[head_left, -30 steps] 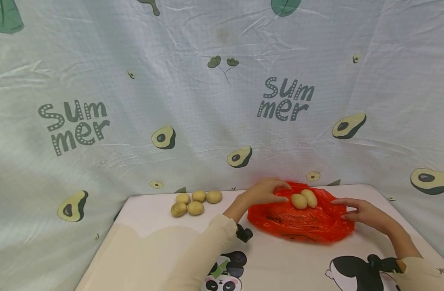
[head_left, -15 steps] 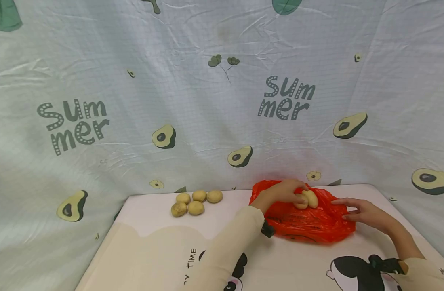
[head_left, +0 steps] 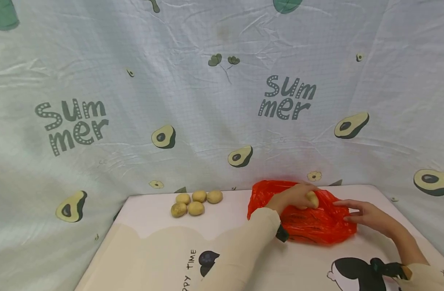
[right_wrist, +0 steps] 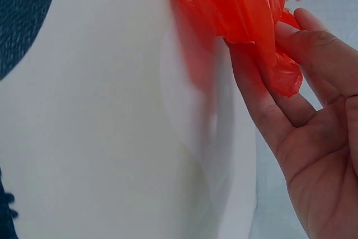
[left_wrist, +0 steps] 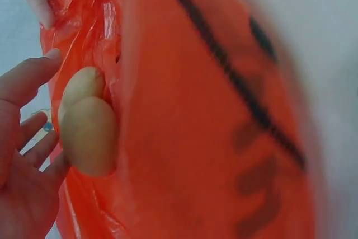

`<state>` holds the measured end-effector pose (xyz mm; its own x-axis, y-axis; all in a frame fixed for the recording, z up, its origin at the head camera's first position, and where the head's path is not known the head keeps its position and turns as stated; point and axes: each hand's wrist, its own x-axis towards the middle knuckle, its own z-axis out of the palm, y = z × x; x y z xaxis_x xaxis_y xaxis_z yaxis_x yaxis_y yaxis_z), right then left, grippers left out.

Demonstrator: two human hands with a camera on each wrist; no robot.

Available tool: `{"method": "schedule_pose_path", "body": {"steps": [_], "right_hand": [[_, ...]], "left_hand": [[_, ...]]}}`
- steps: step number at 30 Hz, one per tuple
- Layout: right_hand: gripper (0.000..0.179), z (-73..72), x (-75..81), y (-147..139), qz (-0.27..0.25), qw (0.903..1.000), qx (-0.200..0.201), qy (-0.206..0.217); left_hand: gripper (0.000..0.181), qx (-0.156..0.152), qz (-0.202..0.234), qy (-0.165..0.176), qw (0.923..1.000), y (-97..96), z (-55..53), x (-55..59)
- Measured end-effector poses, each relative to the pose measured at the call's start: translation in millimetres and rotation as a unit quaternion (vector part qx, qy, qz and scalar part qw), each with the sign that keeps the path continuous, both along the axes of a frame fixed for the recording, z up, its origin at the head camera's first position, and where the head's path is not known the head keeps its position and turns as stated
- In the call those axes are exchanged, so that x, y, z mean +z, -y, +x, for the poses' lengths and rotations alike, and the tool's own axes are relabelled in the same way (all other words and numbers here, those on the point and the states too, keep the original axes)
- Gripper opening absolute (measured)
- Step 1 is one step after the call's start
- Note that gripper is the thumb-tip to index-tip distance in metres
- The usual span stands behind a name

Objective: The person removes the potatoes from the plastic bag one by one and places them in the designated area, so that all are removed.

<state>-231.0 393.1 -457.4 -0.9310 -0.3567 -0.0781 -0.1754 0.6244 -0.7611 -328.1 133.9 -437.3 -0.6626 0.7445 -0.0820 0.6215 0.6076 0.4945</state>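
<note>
A crumpled red plastic bag lies on the table's right half. Two pale yellow potatoes sit together on it; in the left wrist view the nearer potato overlaps the farther potato. My left hand reaches over the bag and partly covers the potatoes in the head view. Its thumb and fingers are spread around the potatoes' side, not closed on them, as the left wrist view shows. At the bag's right edge, my right hand pinches the thin plastic between thumb and fingers.
Several more potatoes lie grouped at the back left of the white printed table. Behind the table's far edge hangs a pale curtain with avocado prints.
My left hand has moved right, from the bag's left edge to over the two potatoes, which it now partly hides. My right hand has stayed almost still at the bag's right edge.
</note>
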Motion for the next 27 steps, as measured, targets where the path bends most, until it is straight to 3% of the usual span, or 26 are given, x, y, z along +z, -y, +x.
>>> {"method": "schedule_pose_path", "body": {"steps": [3,7,12,17,19,24,27], "right_hand": [[0.056,1.8,-2.3,-1,0.009,0.9999,-0.01,0.0],[0.055,2.6,-5.0,-2,0.004,0.9998,-0.021,0.003],[0.056,0.2,-7.5,2,-0.008,0.9997,-0.02,0.01],[0.054,0.0,-6.5,1,-0.003,0.9999,-0.016,0.0],[0.054,0.4,-6.3,0,-0.005,0.9999,-0.011,-0.004],[0.054,1.8,-4.8,0,-0.012,0.9999,-0.008,-0.001],[0.055,2.2,-4.6,0,-0.011,0.9999,-0.011,0.001]], "left_hand": [[0.056,-0.008,-0.019,-0.034,0.9992,-3.4,2.4,-4.5],[0.051,0.009,-0.036,-0.064,0.9973,-4.4,6.9,-6.6],[0.053,0.045,-0.053,-0.035,0.9969,-2.5,10.9,-7.0],[0.059,0.059,-0.086,-0.043,0.9936,-8.3,13.9,-5.7],[0.057,0.067,-0.086,-0.048,0.9928,-9.0,15.1,-4.9],[0.056,0.094,-0.063,-0.01,0.9936,-6.8,17.8,-5.7],[0.056,0.092,-0.051,0.004,0.9945,-5.6,17.7,-6.9]]}}
